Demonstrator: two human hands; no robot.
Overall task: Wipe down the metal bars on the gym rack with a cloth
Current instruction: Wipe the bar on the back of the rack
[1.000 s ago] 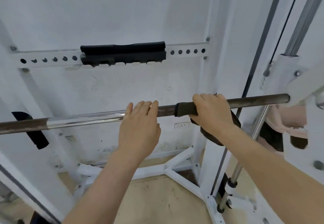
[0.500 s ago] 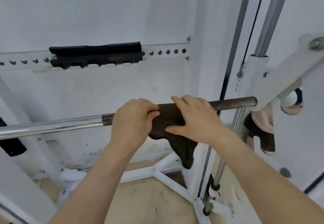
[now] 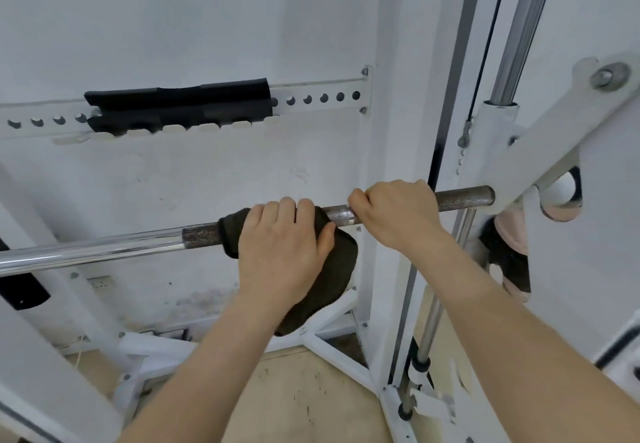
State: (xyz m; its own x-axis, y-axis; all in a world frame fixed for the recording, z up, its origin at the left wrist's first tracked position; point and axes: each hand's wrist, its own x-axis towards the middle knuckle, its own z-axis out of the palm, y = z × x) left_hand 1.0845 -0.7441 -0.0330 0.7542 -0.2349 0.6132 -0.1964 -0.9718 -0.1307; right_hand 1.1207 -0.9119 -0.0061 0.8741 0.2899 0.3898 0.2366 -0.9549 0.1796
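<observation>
A single wide-angle view is taken from the wearer's head, held close in front of the bar (image 3: 104,251) and slightly above it, and is aimed forward and downward. The bar is seen crossing mid-frame; the wall (image 3: 173,9) is framed behind the bar, the floor (image 3: 294,404) beneath it.

The tan floor (image 3: 294,394), flecked with dark scuff marks, carries the rack's white base struts (image 3: 332,350), which meet at a joint below the metal bar (image 3: 104,252). The bar, chrome at the left and knurled further right, carries a dark cloth (image 3: 334,269) draped over it. The left hand (image 3: 280,248) grips the cloth; the right hand (image 3: 394,215) grips bare bar beside it.
</observation>
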